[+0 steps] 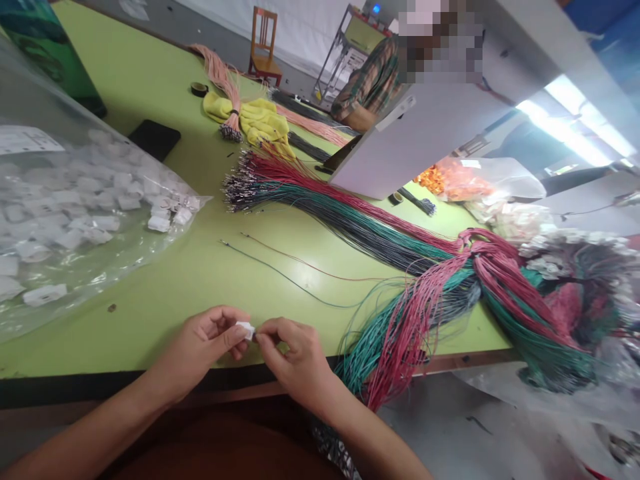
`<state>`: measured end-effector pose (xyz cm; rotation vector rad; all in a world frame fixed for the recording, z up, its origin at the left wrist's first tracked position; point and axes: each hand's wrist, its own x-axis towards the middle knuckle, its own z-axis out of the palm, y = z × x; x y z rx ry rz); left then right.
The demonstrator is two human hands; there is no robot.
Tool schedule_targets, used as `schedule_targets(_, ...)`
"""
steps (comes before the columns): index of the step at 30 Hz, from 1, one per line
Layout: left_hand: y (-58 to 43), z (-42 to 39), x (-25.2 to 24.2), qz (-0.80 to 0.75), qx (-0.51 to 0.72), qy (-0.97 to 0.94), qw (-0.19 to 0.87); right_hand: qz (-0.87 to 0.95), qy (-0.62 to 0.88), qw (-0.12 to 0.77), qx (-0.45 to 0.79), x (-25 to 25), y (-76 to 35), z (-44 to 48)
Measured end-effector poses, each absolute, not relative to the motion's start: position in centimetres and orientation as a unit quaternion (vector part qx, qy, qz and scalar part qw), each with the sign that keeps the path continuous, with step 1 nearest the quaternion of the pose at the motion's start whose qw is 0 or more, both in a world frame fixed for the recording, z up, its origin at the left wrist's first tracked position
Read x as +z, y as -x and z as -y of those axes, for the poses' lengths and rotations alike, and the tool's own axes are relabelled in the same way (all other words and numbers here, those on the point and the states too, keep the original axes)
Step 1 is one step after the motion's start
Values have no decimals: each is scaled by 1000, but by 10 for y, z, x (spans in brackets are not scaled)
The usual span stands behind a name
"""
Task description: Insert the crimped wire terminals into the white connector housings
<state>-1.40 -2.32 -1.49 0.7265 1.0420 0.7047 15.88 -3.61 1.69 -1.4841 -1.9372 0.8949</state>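
Note:
Near the table's front edge, my left hand (213, 335) pinches a small white plastic connector housing (245, 329) between thumb and fingers. My right hand (293, 353) is closed in a pinch right beside it, on a dark wire end (257, 333) that meets the housing. Most of that wire is hidden by the fingers. Beyond my hands, two single wires lie apart on the green tabletop: a thin red wire (295, 258) and a green wire (290, 278). Behind them stretches a thick bundle of red, green and black wires (340, 213) with metal-tipped ends at its left.
A clear plastic bag of white housings (75, 213) covers the left side. Tied wires (400, 320) hang over the front edge at right. A yellow cloth (263, 120), black tape roll (199, 89) and pale divider panel (385, 147) stand farther back. Another person's arm (367, 87) is beyond.

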Motion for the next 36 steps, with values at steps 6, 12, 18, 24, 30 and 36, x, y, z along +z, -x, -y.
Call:
schedule_targets(6, 12, 23, -12, -480, 326, -321, 749, 680, 565, 281, 374, 17, -156, 36)
schedule_targets(12, 11, 22, -12, -483, 328, -333, 740, 682, 559, 261, 393, 20, -158, 36)
schedule_targets(18, 13, 22, -13, -492, 324, -343, 732, 741, 611, 175, 218, 24, -194, -8)
schedule_targets(24, 14, 22, -12, -481, 323, -333, 744, 771, 625, 78, 94, 8, -222, -25)
schedule_targets(30, 15, 22, -9, -462, 307, -352, 754, 765, 536, 224, 279, 45, -195, 10)
schedule_targets(36, 15, 22, -10, -455, 301, -349, 762, 723, 488, 246, 423, 54, -162, 24)
